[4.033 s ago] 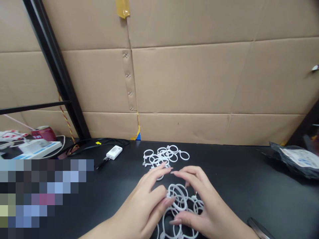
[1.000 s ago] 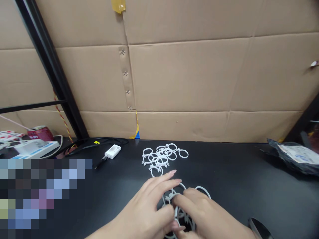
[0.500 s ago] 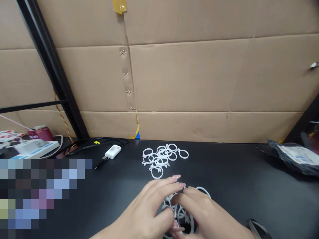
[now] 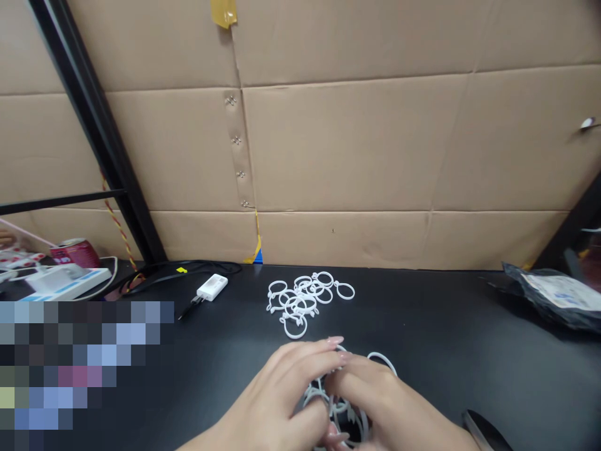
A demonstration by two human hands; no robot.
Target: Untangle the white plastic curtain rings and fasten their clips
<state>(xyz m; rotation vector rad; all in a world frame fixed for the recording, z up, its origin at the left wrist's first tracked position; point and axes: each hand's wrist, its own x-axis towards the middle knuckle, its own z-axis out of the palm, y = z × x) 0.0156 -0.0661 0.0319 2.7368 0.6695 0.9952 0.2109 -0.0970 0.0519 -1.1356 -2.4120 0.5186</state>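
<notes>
A bunch of white plastic curtain rings lies between my hands at the near edge of the view. My left hand is curved over the bunch from the left, its fingertips touching the back of my right hand. My right hand curls round the same rings from the other side, with most of its fingers hidden. The thumbs meet low among the rings. One ring sticks out beyond the right hand. Farther back on the black table, a loose pile of similar curtain rings with small eyelets lies spread.
A white charger with a black cable lies left of the pile. At far left stand a power strip and a red can. A dark plastic package rests at right. Cardboard lines the back.
My hands have shifted slightly and closed in on the bunch, the left fingers resting lower over the right hand. The ring pile behind has not moved.
</notes>
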